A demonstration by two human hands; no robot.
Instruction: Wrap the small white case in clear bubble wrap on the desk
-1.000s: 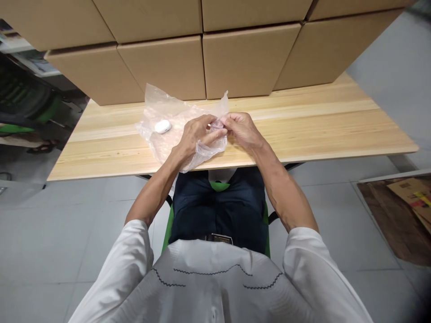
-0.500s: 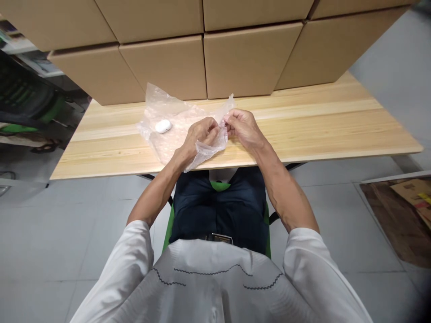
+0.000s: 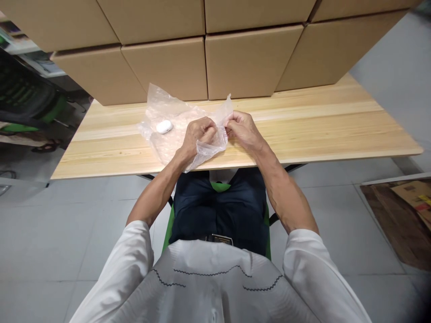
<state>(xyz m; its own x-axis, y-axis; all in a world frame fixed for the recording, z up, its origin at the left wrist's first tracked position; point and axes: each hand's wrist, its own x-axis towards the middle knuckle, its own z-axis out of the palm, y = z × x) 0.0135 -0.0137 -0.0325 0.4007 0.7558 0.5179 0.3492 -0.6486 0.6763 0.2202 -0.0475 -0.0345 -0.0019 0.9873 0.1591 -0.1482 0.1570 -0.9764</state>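
Observation:
A crumpled sheet of clear bubble wrap lies spread on the wooden table. On its left part rests a small white rounded case. My left hand is closed on the wrap near its right side, fingers curled in. Close beside it, my right hand pinches the right edge of the wrap between thumb and fingers. The fingertips of both hands are nearly together, with gathered film between them.
Cardboard boxes stand stacked along the table's back edge, right behind the wrap. A dark chair is at the left. Flattened cardboard lies on the floor at the right.
My right hand has shifted very slightly to the right of my left hand, still pinching the film. My left fingers look more curled in. The white case stays on the wrap.

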